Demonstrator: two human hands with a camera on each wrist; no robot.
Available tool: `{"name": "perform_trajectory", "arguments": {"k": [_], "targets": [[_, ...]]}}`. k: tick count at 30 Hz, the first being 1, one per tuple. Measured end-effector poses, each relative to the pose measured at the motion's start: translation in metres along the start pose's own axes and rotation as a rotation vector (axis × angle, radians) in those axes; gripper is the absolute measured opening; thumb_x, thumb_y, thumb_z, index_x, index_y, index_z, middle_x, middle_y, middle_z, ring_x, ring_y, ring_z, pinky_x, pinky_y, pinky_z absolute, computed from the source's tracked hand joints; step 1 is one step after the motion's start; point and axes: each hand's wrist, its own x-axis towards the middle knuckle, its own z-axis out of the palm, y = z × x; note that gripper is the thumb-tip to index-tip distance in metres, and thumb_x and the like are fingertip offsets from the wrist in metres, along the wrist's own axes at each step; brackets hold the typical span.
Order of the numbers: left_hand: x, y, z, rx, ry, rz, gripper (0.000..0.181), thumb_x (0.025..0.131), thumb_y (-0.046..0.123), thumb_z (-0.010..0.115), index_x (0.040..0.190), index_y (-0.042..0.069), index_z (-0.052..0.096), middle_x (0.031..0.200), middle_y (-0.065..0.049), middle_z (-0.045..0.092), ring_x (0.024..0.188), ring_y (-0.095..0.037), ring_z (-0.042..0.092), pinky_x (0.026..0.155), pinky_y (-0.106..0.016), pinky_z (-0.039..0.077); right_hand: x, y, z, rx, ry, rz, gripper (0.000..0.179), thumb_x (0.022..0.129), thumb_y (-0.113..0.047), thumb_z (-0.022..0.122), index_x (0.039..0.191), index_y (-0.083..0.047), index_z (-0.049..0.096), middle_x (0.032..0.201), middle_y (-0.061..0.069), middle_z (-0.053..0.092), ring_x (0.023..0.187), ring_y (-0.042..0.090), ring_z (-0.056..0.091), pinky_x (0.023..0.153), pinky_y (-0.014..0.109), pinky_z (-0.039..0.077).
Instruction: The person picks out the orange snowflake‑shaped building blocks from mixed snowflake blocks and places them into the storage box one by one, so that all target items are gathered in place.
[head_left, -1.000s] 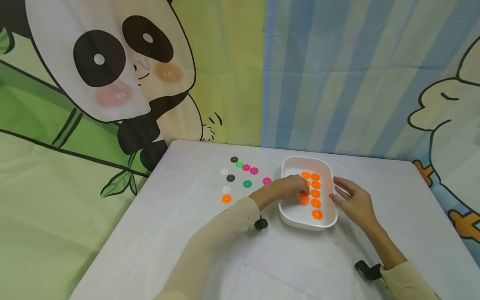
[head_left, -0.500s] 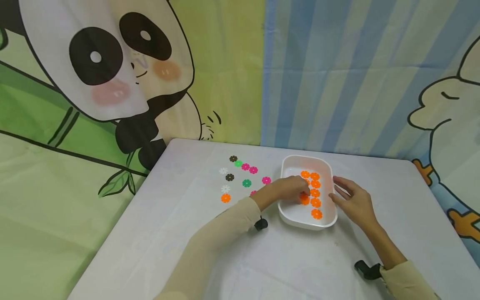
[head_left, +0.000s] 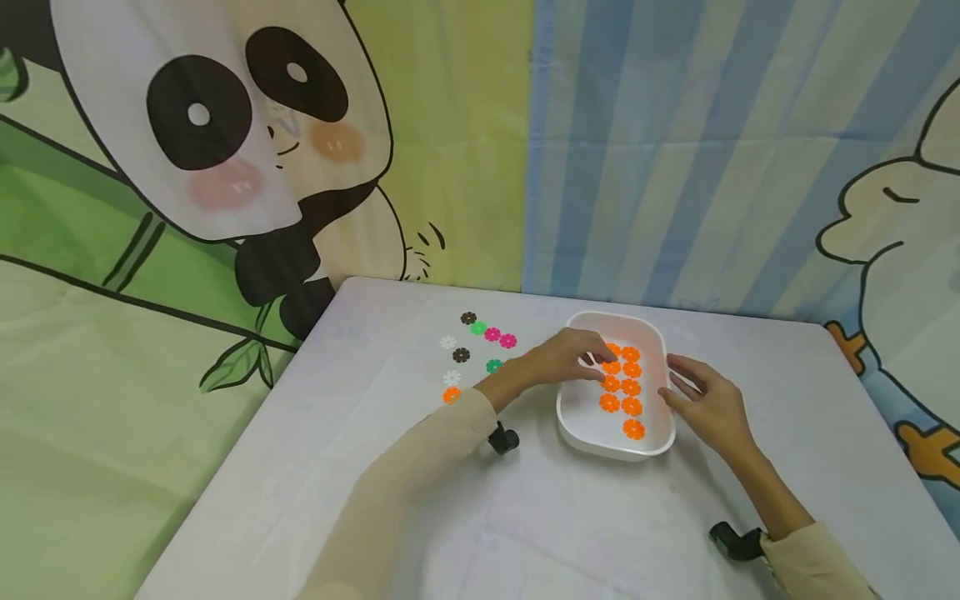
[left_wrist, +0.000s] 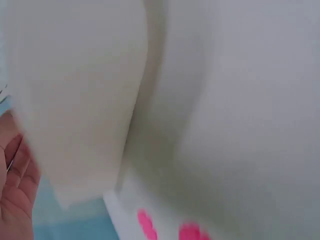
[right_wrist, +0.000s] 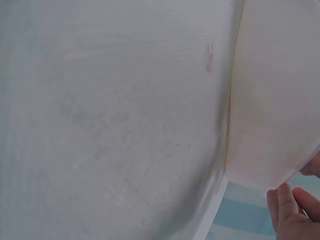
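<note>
My left hand (head_left: 566, 354) hovers over the left side of a white tray (head_left: 617, 455), thumb and fingers apart with nothing between them. Its fingertips overlap the orange flower-shaped discs in the tray in the head view. Those orange discs (head_left: 632, 387) lie in two columns, the right one reaching farther toward me. At the tray's right rim, my right hand (head_left: 708, 404) holds the wall, thumb lapping over the edge and fingers against the outside. The right wrist view shows its fingers (right_wrist: 286, 200) at the tray's edge. The left wrist view shows mostly the tray's outer wall (left_wrist: 85, 100).
Left of the tray, loose flower-shaped discs lie scattered on the white table (head_left: 345, 417): brown (head_left: 461, 355), white (head_left: 448, 342), pink (head_left: 508, 341), green (head_left: 478, 328) and one orange. A curtain printed with a panda (head_left: 198, 112) hangs behind the table.
My left hand has lifted off an orange disc in the tray and drawn up and left, its fingers parting. More orange discs show now. The right hand and tray stay put.
</note>
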Motion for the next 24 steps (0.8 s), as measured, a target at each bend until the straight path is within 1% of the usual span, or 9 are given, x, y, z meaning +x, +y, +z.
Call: {"name": "perform_trajectory", "arguments": {"k": [2,5,8,11,13,15,18,21,24], "targets": [[-0.017,-0.006,-0.015,-0.029,0.056,-0.012,0.032,0.085,0.011,0.077,0.114,0.001,0.069,0.108,-0.008,0.067,0.094,-0.015,0.065,0.082,-0.015,0.050,0.000,0.000,0.001,-0.005,-0.002,-0.003,0.057,0.087,-0.009,0.074,0.137,0.004,0.049,0.138,0.023,0.051,0.121,0.040,0.054,0.082,0.014,0.046],[-0.045,-0.014,-0.039,-0.019,0.086,-0.050,0.030,0.085,0.009,0.076,0.113,0.001,0.070,0.106,-0.008,0.067,0.092,-0.013,0.065,0.081,-0.017,0.052,-0.001,-0.001,0.001,-0.014,0.000,-0.009,0.057,0.087,-0.009,0.074,0.136,0.004,0.050,0.138,0.024,0.051,0.120,0.041,0.055,0.081,0.014,0.046],[-0.077,-0.023,-0.059,0.023,0.055,-0.133,0.028,0.085,0.009,0.075,0.113,0.002,0.070,0.106,-0.011,0.068,0.091,-0.011,0.064,0.081,-0.019,0.052,-0.002,-0.001,0.000,-0.019,0.005,-0.008,0.056,0.087,-0.009,0.073,0.136,0.003,0.050,0.138,0.023,0.051,0.120,0.042,0.055,0.081,0.013,0.045],[-0.109,-0.032,-0.071,0.065,0.000,-0.226,0.029,0.086,0.010,0.075,0.113,0.001,0.069,0.108,-0.013,0.067,0.092,-0.014,0.064,0.082,-0.021,0.052,-0.004,0.000,-0.001,-0.027,0.006,-0.001,0.056,0.088,-0.011,0.073,0.137,0.003,0.050,0.138,0.023,0.051,0.120,0.042,0.054,0.080,0.012,0.045],[-0.129,-0.038,-0.075,0.086,-0.031,-0.279,0.030,0.086,0.012,0.075,0.114,0.001,0.069,0.108,-0.013,0.068,0.093,-0.017,0.063,0.083,-0.023,0.052,-0.005,0.000,-0.002,-0.026,0.002,0.004,0.057,0.088,-0.013,0.073,0.138,0.002,0.050,0.138,0.023,0.050,0.120,0.041,0.054,0.080,0.012,0.045],[-0.148,-0.042,-0.077,0.087,-0.059,-0.311,0.030,0.085,0.010,0.076,0.113,0.001,0.069,0.108,-0.012,0.068,0.094,-0.021,0.063,0.084,-0.026,0.053,-0.006,0.000,-0.002,-0.029,-0.002,0.007,0.058,0.088,-0.014,0.073,0.138,0.002,0.049,0.139,0.023,0.050,0.120,0.041,0.054,0.079,0.011,0.046],[-0.171,-0.043,-0.076,0.089,-0.088,-0.323,0.030,0.084,0.009,0.077,0.112,0.002,0.070,0.107,-0.010,0.068,0.094,-0.023,0.063,0.083,-0.031,0.054,-0.007,-0.001,-0.003,-0.021,-0.005,0.005,0.058,0.088,-0.014,0.073,0.138,0.002,0.049,0.139,0.023,0.050,0.120,0.042,0.054,0.079,0.010,0.045],[-0.187,-0.041,-0.074,0.080,-0.113,-0.311,0.032,0.081,0.007,0.079,0.111,0.002,0.070,0.107,-0.009,0.069,0.095,-0.022,0.063,0.083,-0.032,0.054,-0.005,-0.002,-0.003,-0.016,-0.008,-0.004,0.058,0.088,-0.014,0.073,0.138,0.002,0.049,0.139,0.024,0.050,0.120,0.043,0.054,0.079,0.009,0.045],[-0.196,-0.039,-0.072,0.087,-0.138,-0.305,0.035,0.079,0.005,0.080,0.112,0.002,0.071,0.107,-0.006,0.069,0.095,-0.020,0.063,0.083,-0.029,0.054,-0.004,-0.002,-0.002,-0.012,-0.010,-0.004,0.057,0.089,-0.014,0.073,0.138,0.002,0.049,0.139,0.023,0.050,0.120,0.043,0.053,0.079,0.009,0.045]]}}
